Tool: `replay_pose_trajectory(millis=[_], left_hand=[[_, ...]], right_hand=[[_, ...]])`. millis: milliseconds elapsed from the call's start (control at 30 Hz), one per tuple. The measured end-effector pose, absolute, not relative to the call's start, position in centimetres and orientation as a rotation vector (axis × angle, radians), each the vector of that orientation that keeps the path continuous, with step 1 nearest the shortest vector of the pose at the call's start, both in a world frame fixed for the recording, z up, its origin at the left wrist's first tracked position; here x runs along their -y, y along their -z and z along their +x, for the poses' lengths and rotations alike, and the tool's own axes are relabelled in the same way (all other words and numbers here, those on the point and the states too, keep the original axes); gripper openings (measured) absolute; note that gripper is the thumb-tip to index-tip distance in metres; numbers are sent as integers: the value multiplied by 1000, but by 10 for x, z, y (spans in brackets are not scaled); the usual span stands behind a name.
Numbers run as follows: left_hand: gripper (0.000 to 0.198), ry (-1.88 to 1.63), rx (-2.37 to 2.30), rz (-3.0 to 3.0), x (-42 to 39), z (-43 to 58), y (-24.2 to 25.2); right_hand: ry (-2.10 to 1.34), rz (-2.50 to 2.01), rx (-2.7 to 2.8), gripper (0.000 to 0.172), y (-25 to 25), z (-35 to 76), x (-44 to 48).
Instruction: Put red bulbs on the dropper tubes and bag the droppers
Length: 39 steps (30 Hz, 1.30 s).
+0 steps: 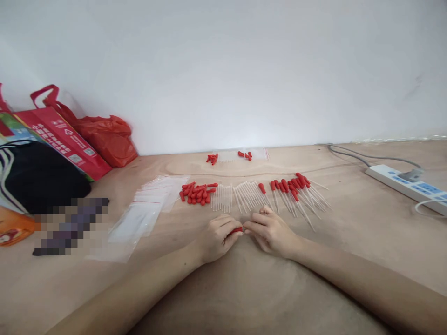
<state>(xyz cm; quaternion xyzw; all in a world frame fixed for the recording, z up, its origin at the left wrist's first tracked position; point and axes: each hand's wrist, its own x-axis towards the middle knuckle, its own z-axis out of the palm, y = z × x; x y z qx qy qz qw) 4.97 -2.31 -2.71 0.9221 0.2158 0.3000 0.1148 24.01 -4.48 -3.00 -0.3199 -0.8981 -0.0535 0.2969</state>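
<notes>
Between finger and thumb, my left hand (221,236) pinches a red rubber dropper bulb (236,230). My right hand (270,232) is closed at the bulb's open end; a thin clear tube seems to be in its fingers, mostly hidden. Just beyond my left hand lies a pile of loose red bulbs (199,193). Two groups of clear dropper tubes (221,197) (248,195) lie side by side ahead of both hands, with one red-capped dropper (262,188) at their right. Further right, several droppers with bulbs fitted (291,186) are fanned out on the wooden table (223,298).
Flat clear zip bags (139,214) lie to the left. More bulbs (212,159) and a bag (260,154) are near the wall. Red shopping bags (70,139), a black drawstring bag (45,177) and a blurred-out item (71,226) fill the left; a power strip (412,186) with cables sits right.
</notes>
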Motion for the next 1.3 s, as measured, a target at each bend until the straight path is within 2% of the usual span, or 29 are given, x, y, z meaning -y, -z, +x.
replay_pose_trajectory(millis=[233,367,533,800,1300], left_hand=[[15,-966,-797,2688,14,45,23],[30,-1085,-1109,2772,3,37,24],[17,-1159,-1293,2786,-6,32,24],[12,-1118,-1271,2845,-3,33,22],[8,-1100,-1443,2794,-5,33,23]], right_hand=[[105,-1052,2486,20,19,257,41],[-104,-1359,2200,22,16,277,26],[-202,-1743,1848,24,16,296,4],[-115,-1996,1932,24,27,291,-4],[-60,-1985,1974,24,27,288,4]])
